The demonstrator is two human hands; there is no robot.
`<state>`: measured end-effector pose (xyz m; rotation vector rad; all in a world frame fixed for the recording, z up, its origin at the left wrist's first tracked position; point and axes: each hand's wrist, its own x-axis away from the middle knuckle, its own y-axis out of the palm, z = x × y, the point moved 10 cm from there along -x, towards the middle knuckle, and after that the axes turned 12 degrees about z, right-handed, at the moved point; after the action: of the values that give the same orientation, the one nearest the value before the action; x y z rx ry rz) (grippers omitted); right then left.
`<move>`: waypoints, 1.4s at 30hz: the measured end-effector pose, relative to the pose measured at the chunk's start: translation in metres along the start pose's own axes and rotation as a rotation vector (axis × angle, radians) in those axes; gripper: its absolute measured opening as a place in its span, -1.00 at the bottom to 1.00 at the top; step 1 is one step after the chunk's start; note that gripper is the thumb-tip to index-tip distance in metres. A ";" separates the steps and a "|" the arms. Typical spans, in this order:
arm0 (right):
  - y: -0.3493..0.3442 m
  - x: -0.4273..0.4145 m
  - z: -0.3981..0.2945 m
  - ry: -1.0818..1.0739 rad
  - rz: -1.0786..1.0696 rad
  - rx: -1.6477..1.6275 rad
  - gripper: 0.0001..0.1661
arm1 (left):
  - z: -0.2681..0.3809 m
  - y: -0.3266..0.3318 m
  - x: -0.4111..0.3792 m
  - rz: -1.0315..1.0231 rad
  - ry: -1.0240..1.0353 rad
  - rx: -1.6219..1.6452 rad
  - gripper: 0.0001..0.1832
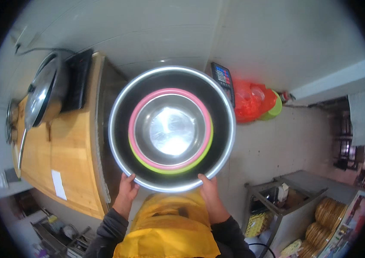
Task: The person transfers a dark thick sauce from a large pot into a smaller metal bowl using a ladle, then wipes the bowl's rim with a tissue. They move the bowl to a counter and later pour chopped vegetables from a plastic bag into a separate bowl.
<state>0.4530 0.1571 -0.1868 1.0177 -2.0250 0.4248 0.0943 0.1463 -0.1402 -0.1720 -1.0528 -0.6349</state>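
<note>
Both my hands hold a large metal basin out before me by its near rim. My left hand grips the rim at the near left, thumb over the edge. On the near right, my right hand clasps the same rim. Nested inside are smaller bowls: a pink-rimmed metal bowl sits uppermost, its shiny inside showing nothing in it. Just under it shows the rim of a green bowl. What supports the basin from below, if anything, is hidden.
Left of me stands a wooden countertop with a lidded pan on a black cooktop. Beyond the basin are a scale and red plastic bags. A metal-framed rack and stacked woven baskets stand at right.
</note>
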 end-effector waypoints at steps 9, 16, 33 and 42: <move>0.038 -0.048 0.048 0.268 -0.118 0.039 -0.56 | -0.087 0.036 0.008 -0.006 -0.317 -0.016 -0.65; 0.104 -0.025 -0.045 0.177 -0.344 0.264 -0.38 | -0.047 0.061 -0.022 0.145 -0.261 0.046 -0.56; -0.544 0.355 0.125 -0.051 1.078 0.743 -0.49 | -0.056 0.003 -0.010 0.163 -0.035 -0.595 -0.44; -0.718 0.394 0.209 0.099 1.406 0.709 -0.48 | -0.166 0.042 0.055 -0.024 0.040 -0.835 -0.47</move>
<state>0.7719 -0.6128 -0.0462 -0.3024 -2.2317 1.9336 0.2612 0.0877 -0.1697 -0.8675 -0.6978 -1.0691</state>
